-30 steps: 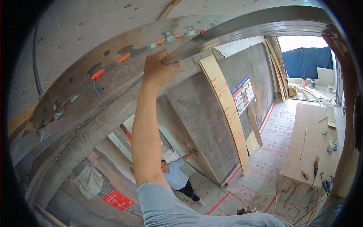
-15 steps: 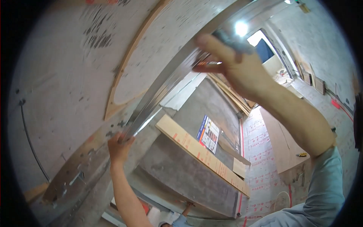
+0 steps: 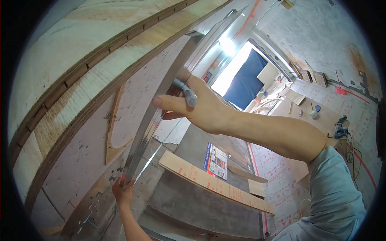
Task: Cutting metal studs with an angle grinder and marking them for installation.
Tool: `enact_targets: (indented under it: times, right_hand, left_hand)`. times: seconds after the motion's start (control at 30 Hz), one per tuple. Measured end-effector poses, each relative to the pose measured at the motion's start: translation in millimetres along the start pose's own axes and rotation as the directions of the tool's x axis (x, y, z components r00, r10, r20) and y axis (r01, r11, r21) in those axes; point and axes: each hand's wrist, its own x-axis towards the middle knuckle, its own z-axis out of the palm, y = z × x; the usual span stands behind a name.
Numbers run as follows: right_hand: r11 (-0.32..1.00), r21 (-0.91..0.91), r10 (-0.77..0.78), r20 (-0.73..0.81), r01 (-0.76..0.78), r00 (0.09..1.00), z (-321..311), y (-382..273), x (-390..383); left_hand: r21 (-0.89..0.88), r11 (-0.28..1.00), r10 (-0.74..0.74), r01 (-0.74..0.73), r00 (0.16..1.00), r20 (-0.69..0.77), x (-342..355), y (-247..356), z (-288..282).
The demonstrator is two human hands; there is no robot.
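Note:
A long, flat metal straightedge (image 3: pixel 141 136) runs at a slant from the lower left toward the top middle. My left hand (image 3: pixel 122 193) is closed round its lower end. Higher up, my right hand (image 3: pixel 205 108) grips the straightedge with the thumb on the near face; some fingers are hidden behind it. A grey, pen-like tool with a clear rounded end (image 3: pixel 187 92) is also tucked in my right hand. Above the straightedge, a curved layered plywood panel (image 3: pixel 60 120) with a slotted edge fills the upper left. The straightedge's upper end is close to the panel's lower edge.
A pale printed board (image 3: pixel 217 182) lies across a grey ledge, with a blue-and-white printed sheet (image 3: pixel 216 160) beside it. At the right are a blue power tool (image 3: pixel 341 128) with a cable and a white tub (image 3: pixel 313 114). Printed sheeting (image 3: pixel 281 201) covers the floor.
The view has shifted, bringing the curved plywood panel into the upper left. My right hand appears lower and further left, still at the straightedge. My left hand keeps the lower end.

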Motion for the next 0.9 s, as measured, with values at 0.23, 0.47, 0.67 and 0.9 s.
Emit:
enact_targets:
  times: [0.23,0.47,0.67,0.9]
  right_hand:
    - [0.994,-0.098,0.039,-0.044,-0.043,0.998,-18.8,10.8,0.7]
    - [0.999,-0.050,-0.020,-0.014,0.019,1.000,-4.8,9.0,-3.2]
    - [0.988,-0.145,-0.042,0.114,0.058,0.993,-13.8,12.6,2.0]
    - [0.996,-0.022,-0.082,0.056,0.084,0.995,-11.3,14.8,-2.3]
  left_hand:
    - [0.088,0.984,0.159,-0.157,0.987,-0.015,8.6,-18.3,22.7]
    - [-0.104,0.995,-0.006,0.011,0.999,0.044,-0.4,3.8,-2.5]
    - [-0.133,0.989,0.068,-0.066,0.998,0.015,-3.9,9.6,-5.1]
    - [-0.091,0.995,0.034,-0.030,0.999,0.038,-1.0,3.6,-2.1]
